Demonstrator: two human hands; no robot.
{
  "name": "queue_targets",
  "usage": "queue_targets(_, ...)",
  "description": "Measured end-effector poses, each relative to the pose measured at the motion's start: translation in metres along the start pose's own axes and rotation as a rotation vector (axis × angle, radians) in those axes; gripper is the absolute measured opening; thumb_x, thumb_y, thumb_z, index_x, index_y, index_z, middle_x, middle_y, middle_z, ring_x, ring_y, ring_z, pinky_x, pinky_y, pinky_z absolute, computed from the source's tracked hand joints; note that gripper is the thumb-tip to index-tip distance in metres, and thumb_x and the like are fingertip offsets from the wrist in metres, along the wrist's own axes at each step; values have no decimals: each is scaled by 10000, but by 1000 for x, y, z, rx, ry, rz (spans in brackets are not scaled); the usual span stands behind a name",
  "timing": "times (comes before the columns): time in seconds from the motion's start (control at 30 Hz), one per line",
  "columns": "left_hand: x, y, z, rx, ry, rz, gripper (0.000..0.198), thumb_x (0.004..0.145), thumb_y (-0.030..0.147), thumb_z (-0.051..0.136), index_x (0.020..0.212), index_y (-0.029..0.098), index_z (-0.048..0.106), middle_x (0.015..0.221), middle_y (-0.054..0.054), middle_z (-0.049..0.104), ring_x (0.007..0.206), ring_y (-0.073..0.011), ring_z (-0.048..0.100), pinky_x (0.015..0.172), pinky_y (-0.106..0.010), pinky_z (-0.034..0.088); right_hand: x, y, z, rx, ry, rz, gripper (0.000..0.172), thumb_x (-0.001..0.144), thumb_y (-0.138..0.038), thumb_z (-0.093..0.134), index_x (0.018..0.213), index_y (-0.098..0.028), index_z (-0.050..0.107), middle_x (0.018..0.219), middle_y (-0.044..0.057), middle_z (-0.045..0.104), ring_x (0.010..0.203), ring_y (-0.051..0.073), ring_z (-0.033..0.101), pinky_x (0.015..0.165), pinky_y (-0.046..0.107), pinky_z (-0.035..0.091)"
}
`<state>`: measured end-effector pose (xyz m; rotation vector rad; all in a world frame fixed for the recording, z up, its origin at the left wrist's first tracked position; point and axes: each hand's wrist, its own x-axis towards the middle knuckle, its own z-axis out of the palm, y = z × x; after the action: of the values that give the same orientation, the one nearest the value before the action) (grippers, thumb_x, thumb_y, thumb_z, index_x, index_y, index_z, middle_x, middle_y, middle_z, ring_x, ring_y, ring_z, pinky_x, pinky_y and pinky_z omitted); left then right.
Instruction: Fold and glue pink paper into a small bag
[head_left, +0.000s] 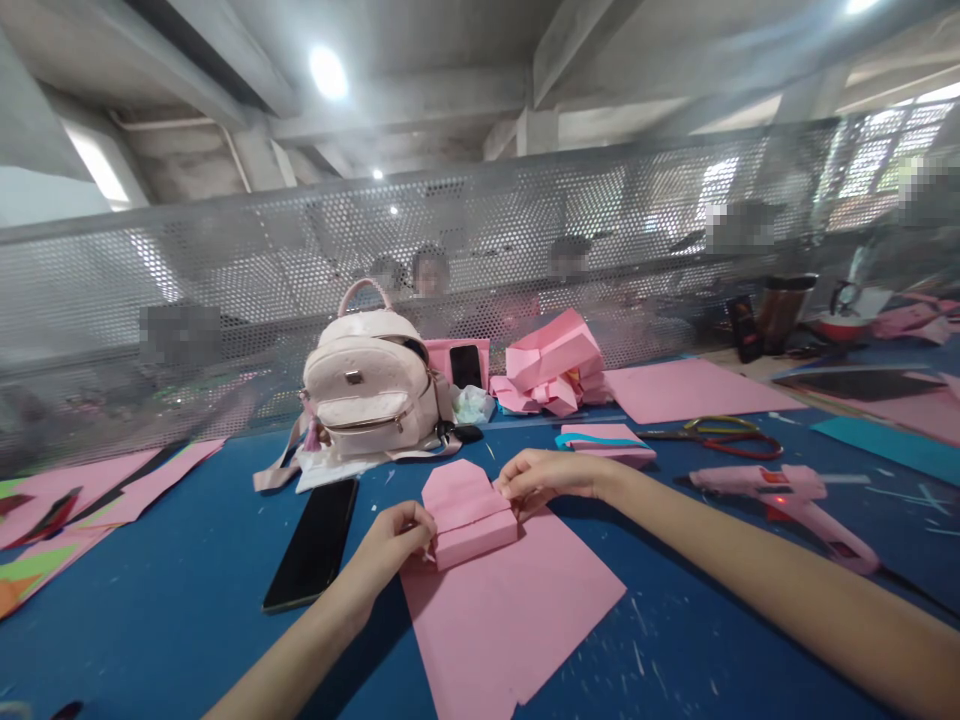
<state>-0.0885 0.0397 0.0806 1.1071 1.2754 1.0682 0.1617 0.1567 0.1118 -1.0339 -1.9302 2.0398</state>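
Observation:
A small folded pink paper box (476, 538) with a raised flap stands over a flat pink paper sheet (517, 620). My left hand (397, 535) pinches the box at its left end, fingers curled. At the upper right corner, my right hand (536, 475) grips the box's edge between thumb and fingers. Behind my right hand lies another folded pink paper piece with a blue strip (604, 442). To the right rests a pink glue gun (787, 490) with a small red light glowing.
A black phone (311, 545) lies left of my left arm. Behind it stands a white backpack (371, 385). Scissors (731, 437) lie beyond the glue gun. A pile of folded pink paper (555, 365) sits against the perforated metal screen (480, 230). Pink sheets (169, 480) lie at left.

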Motion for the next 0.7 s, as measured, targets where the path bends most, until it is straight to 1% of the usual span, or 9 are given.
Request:
queue_targets(0.17,0,0,0,12,-5,13,150,616,263,694,645,165,583,589,33,578,497,-92,555,582,-236,521,-1,0,0,-31,-2,-35,186,676,-278,765,744,-142,658,699,-13,673,642,109,657,716,239,545)
queue_targets(0.2,0,0,0,14,-6,23,145,616,257,693,647,164,586,591,31,584,498,-93,562,581,-230,512,-1,0,0,-39,2,-51,175,705,-272,762,744,-141,654,690,-21,661,640,104,650,712,234,537)
queue_targets(0.27,1,-1,0,17,-9,53,141,618,249,696,650,161,590,584,27,590,504,-98,576,583,-221,496,0,-1,1,-63,10,-85,175,816,-286,730,778,-138,645,706,-29,641,636,102,631,677,243,529)
queue_targets(0.33,2,-1,0,19,-12,88,149,630,258,700,662,162,590,570,26,588,510,-109,586,590,-228,496,0,-2,0,-91,14,-118,190,901,-295,678,808,-135,633,723,-31,625,602,96,588,598,234,498)
queue_targets(0.4,2,-1,0,22,-14,120,166,657,282,702,675,165,586,567,28,584,513,-118,590,593,-239,501,-1,-4,0,-115,16,-141,182,880,-285,692,799,-132,633,696,-39,607,532,74,506,509,196,403)
queue_targets(0.5,1,2,-1,30,-13,164,180,691,301,707,684,164,588,603,31,582,542,-118,600,611,-238,501,-2,-6,-1,-131,37,-170,160,759,-267,729,759,-129,648,652,-46,587,486,45,382,460,191,247)
queue_targets(0.6,0,6,-2,45,-16,197,173,706,288,715,683,159,602,628,28,582,587,-117,599,639,-231,503,-3,-8,1,-138,68,-196,180,734,-298,706,769,-130,653,712,-26,610,499,44,358,465,199,207)
queue_targets(0.7,1,6,-2,57,-12,213,157,719,273,707,684,161,603,623,28,587,602,-119,599,646,-226,499,-4,-9,3,-153,94,-206,181,745,-303,697,767,-131,647,687,-31,595,499,46,368,460,195,206)
